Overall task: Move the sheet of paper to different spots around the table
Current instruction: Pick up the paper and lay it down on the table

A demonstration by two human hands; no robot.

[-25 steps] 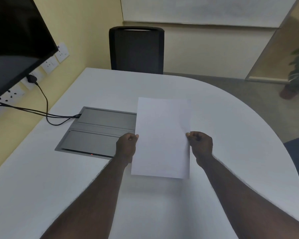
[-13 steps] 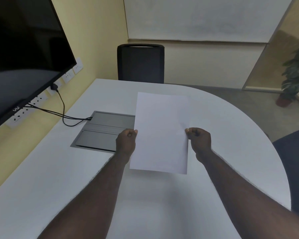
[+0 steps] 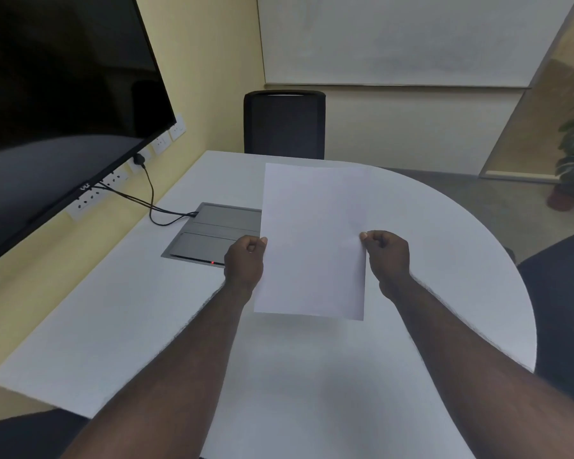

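White flat sheet of paper (image 3: 312,240), two-hand grip

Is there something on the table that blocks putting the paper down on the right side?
Nothing visible does. The sheet of paper is held above the table by the left hand and right hand; only the grey cable box lies left.

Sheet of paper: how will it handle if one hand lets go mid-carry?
Likely floppy: the sheet of paper is thin, pinched at both side edges by the left hand and right hand. Held on one side only, it would probably droop. Probably very light: fingertip pinches carry it clear of the table.
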